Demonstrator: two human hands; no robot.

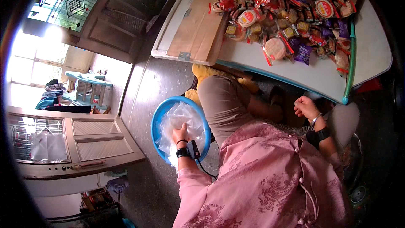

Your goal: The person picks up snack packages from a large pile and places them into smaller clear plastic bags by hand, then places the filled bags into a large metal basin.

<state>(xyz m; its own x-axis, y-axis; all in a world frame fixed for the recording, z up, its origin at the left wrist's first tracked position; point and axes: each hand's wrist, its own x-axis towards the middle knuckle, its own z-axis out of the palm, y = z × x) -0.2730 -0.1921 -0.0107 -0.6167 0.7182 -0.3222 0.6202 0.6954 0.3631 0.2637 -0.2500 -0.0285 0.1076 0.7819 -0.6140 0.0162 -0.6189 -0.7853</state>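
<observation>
My left hand [180, 134] is down in a round blue basin [155, 120] on the floor at my left. Clear plastic bags [175, 116] fill the basin, and the fingers are curled into them, partly hidden by the film. Above my lap, on the right, my right hand [306, 107] is raised with its fingers curled in and nothing visible in them. A pile of wrapped snacks lies beyond it, among them a round cracker in clear wrap [275, 49] and a purple packet [303, 54].
The snacks lie on a white table [249, 61] ahead of me, with a green tube [350, 67] along the pile's right side. A brown cardboard sheet [196, 21] covers the table's left part. Yellow plush [202, 74] sits by my knee. An open wooden door [101, 139] stands at left.
</observation>
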